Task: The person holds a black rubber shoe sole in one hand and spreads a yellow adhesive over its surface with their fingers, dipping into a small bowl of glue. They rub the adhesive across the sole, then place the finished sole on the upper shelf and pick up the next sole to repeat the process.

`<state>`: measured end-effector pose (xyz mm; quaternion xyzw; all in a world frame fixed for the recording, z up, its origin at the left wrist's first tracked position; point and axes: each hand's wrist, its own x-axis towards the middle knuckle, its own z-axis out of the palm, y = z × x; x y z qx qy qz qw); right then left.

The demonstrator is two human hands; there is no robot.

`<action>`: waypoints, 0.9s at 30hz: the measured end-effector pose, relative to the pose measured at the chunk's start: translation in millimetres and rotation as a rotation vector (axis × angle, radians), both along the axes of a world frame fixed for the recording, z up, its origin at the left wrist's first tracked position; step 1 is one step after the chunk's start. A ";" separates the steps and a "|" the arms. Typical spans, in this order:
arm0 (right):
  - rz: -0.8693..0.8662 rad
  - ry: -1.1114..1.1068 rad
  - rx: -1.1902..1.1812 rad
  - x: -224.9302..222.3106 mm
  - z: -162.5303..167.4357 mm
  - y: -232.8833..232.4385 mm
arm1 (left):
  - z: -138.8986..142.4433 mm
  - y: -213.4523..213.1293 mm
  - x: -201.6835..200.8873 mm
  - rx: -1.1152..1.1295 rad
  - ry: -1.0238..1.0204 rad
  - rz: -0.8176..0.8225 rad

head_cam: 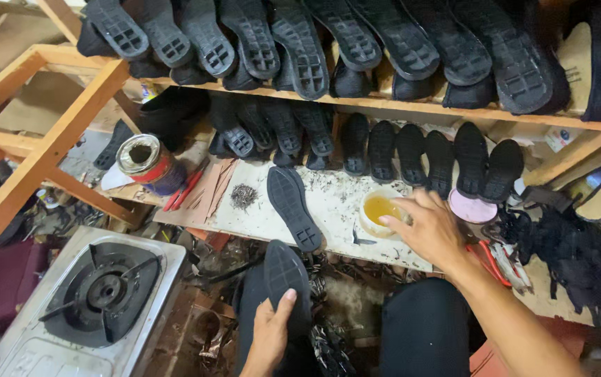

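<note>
Holding a sole, left hand; right hand touches glue bowl.

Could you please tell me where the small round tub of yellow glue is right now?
In the head view, the small round tub of yellow glue sits right of centre on the white work board, under the right hand, right of the loose black rubber sole.

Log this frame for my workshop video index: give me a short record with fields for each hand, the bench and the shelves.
left hand: holds a black shoe sole on the lap, tread up
right hand: fingers at a small tub of yellow glue
bench: white board with a loose black sole, a pile of small nails and a tin can
shelves: rows of black shoes, soles outward
lower left: a gas stove
</note>
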<state>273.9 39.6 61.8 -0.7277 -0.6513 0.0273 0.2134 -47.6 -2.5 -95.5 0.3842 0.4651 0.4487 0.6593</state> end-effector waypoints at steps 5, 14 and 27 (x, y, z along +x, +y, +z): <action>0.223 -0.218 0.011 6.5 -16.1 25.7 | 9.3 -0.2 4.1 -0.014 -0.005 -0.069; 0.287 0.074 0.071 26.1 -50.2 8.0 | 40.3 6.5 -8.4 0.045 -0.098 -0.226; 0.688 0.183 0.393 -48.9 -17.2 -68.0 | 101.4 13.3 33.0 -0.193 -0.370 -0.507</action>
